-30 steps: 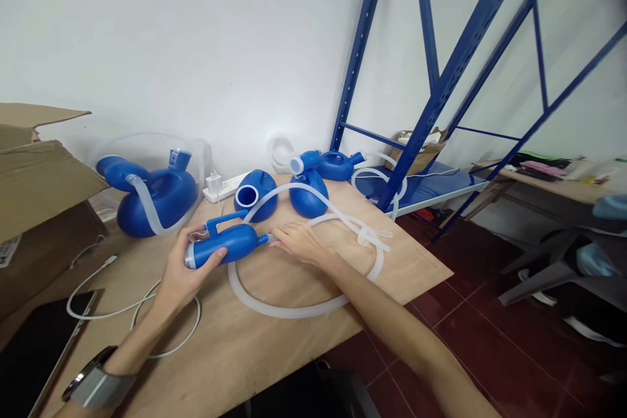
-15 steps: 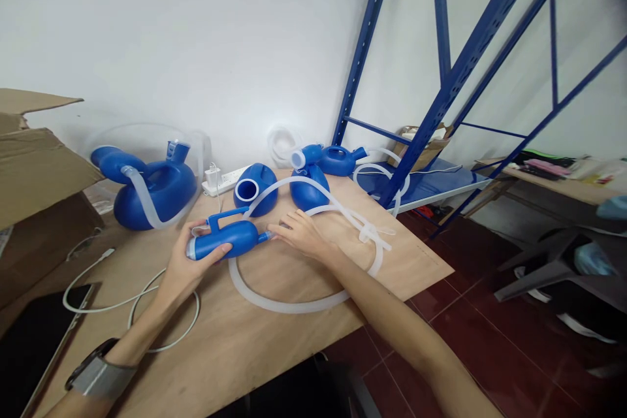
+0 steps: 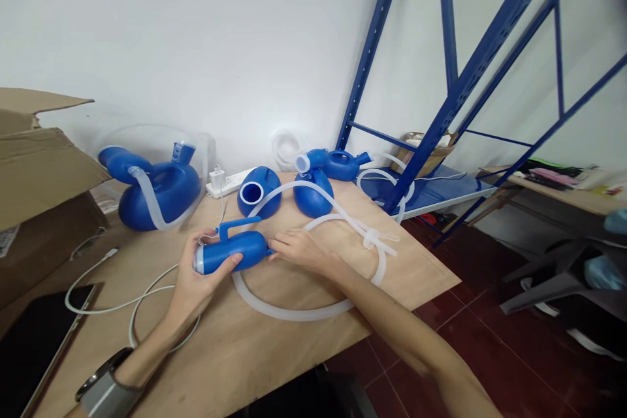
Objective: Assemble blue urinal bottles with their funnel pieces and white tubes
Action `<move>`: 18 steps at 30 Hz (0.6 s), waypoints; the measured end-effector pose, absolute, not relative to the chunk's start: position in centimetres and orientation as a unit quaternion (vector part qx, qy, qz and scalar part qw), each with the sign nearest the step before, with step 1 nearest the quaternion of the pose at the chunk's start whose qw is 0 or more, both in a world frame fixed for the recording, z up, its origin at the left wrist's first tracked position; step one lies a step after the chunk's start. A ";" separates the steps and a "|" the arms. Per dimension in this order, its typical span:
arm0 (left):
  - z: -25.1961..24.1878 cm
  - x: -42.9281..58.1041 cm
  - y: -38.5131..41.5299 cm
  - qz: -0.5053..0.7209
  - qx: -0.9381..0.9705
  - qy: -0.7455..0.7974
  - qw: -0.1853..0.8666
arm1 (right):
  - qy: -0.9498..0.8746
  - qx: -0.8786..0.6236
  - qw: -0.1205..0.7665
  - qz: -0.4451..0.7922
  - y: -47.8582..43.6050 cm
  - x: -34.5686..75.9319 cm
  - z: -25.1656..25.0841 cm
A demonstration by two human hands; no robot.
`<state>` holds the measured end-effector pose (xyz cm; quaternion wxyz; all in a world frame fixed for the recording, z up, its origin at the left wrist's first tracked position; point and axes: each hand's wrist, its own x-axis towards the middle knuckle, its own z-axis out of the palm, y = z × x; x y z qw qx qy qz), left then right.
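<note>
My left hand [image 3: 198, 274] is wrapped around the wide end of a blue plastic urinal head [image 3: 240, 251], which lies sideways with its handle on top. A pale translucent rim closes off its left end, partly under my fingers. At the opposite end, the fingers of my right hand [image 3: 294, 249] pinch the narrow spout, covering most of it. Around and behind both hands loops a long translucent tube [image 3: 294, 311], tied in a bundle [image 3: 373, 237] at the right. Just behind stands an open-mouthed blue urinal bottle [image 3: 267, 199], beside another blue bottle [image 3: 313, 192] bearing a head.
A tubed blue urinal [image 3: 169, 192] stands at the back left near a cardboard box [image 3: 44, 170]. A power strip [image 3: 228, 181] lies by the wall. White cable [image 3: 132, 304] and a dark tablet-like device [image 3: 42, 339] are at left. Blue shelving [image 3: 441, 121] rises at right beyond the table edge.
My right hand has closed in on the urinal head, and its fingers now cover the spout that showed before. The urinal head sits slightly lower and further right in view.
</note>
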<state>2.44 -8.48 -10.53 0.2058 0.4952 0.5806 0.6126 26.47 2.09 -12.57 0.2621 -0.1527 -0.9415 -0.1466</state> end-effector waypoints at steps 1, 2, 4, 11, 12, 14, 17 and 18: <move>-10.6 2.5 -8.6 0.612 0.502 0.577 0.199 | -0.946 -0.145 0.253 -0.144 2.0 26.5 -12.7; -10.7 2.6 -8.7 0.614 0.507 0.573 0.192 | -0.947 -0.143 0.249 -0.140 2.0 26.5 -12.8; -10.9 2.7 -8.8 0.615 0.517 0.566 0.184 | -0.948 -0.152 0.247 -0.128 2.1 26.3 -13.1; -10.8 2.3 -7.2 0.608 0.477 0.580 0.258 | -0.924 -0.251 0.280 -0.064 1.9 25.5 -11.8; -10.7 2.2 -7.0 0.620 0.451 0.582 0.271 | -0.901 -0.274 0.334 -0.041 1.7 25.6 -11.5; -10.5 2.0 -6.8 0.643 0.407 0.577 0.296 | -0.844 -0.311 0.436 0.036 1.5 26.0 -11.1; -10.4 1.6 -6.5 0.673 0.365 0.558 0.321 | -0.791 -0.354 0.455 0.204 1.8 26.7 -11.4; -10.4 1.6 -6.4 0.681 0.355 0.551 0.328 | -0.784 -0.361 0.433 0.259 2.2 26.8 -11.6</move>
